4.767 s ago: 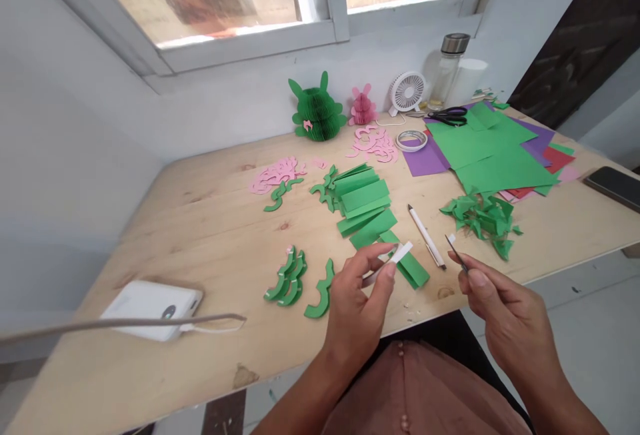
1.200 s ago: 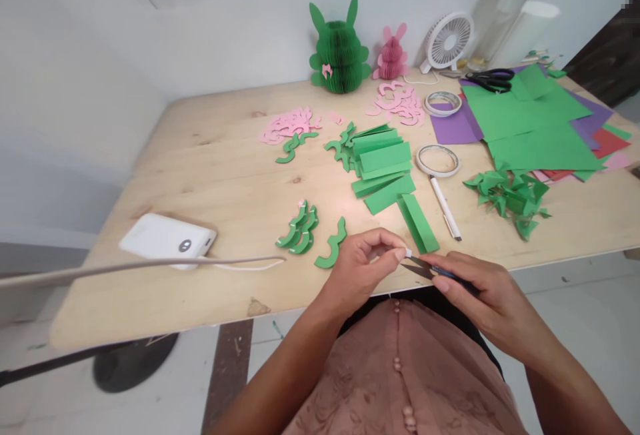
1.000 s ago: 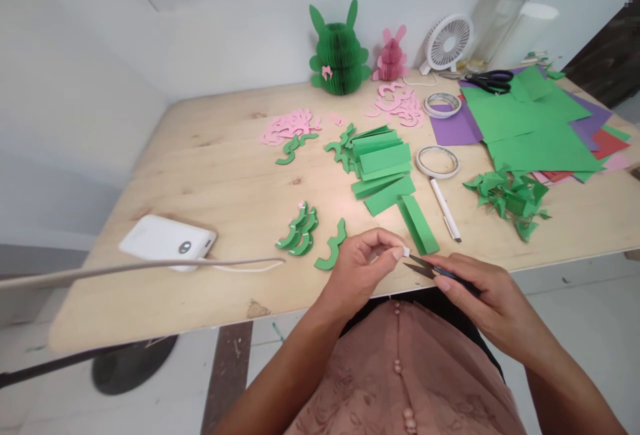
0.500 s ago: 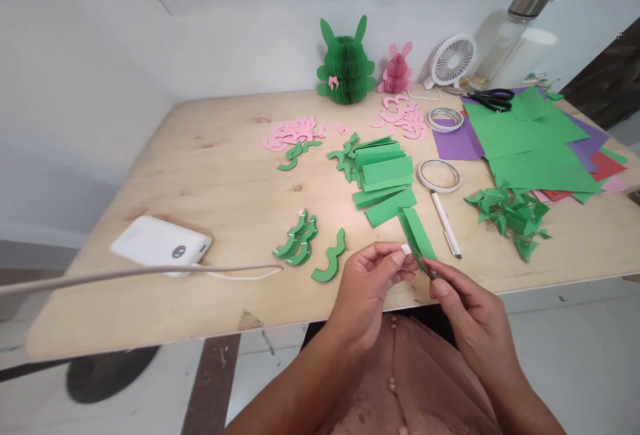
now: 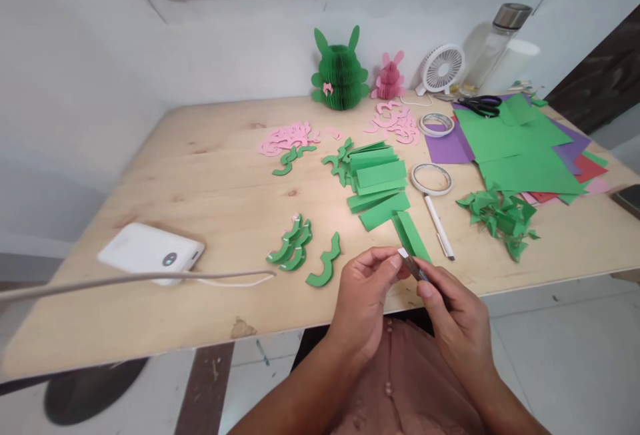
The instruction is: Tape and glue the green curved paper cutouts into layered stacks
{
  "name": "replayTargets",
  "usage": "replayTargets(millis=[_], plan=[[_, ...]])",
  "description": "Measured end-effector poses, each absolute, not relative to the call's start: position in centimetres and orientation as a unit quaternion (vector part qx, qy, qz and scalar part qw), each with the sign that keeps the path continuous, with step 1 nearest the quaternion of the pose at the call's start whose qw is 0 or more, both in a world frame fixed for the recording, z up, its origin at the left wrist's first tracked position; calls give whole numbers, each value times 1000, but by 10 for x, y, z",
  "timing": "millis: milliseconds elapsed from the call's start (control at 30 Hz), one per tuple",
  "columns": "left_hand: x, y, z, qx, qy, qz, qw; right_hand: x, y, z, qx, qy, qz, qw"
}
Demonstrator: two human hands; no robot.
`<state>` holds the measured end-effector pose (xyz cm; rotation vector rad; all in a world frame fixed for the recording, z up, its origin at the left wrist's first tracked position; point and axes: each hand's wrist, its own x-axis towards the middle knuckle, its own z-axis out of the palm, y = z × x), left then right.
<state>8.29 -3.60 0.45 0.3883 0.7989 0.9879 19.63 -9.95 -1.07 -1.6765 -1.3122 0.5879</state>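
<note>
Just over the table's front edge, my left hand [image 5: 367, 288] pinches a small white piece [image 5: 403, 253] that looks like tape. My right hand [image 5: 457, 311] grips dark tweezers [image 5: 416, 269], their tip at the white piece. Beyond my fingers lies a folded green paper strip [image 5: 411, 235], near a pile of green strips [image 5: 381, 176]. To the left are a wavy green paper cutout [image 5: 327, 261] and a stack of similar cutouts [image 5: 294, 243] with small white pieces on them. Several wavy green cutouts [image 5: 341, 163] lie beside the strips.
Two tape rolls [image 5: 432, 179] and a white pen [image 5: 439, 227] lie mid-right. Right are green scraps [image 5: 500, 213], paper sheets [image 5: 525, 168] and black scissors [image 5: 481, 106]. Paper rabbits [image 5: 345, 78], a fan [image 5: 443, 69] and a bottle [image 5: 490, 55] stand behind. A white power bank [image 5: 150, 248] lies left.
The tweezers' tip has come up to the white piece and my hands are closer together. The view has tilted up a little.
</note>
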Motion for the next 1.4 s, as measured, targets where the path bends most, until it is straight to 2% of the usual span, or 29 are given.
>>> replayTargets(millis=[733, 1400], plan=[[86, -38, 4, 192, 387, 471, 769, 197, -97, -11, -651, -617, 106, 430], [88, -39, 3, 178, 385, 475, 771, 197, -94, -11, -648, -636, 60, 415]])
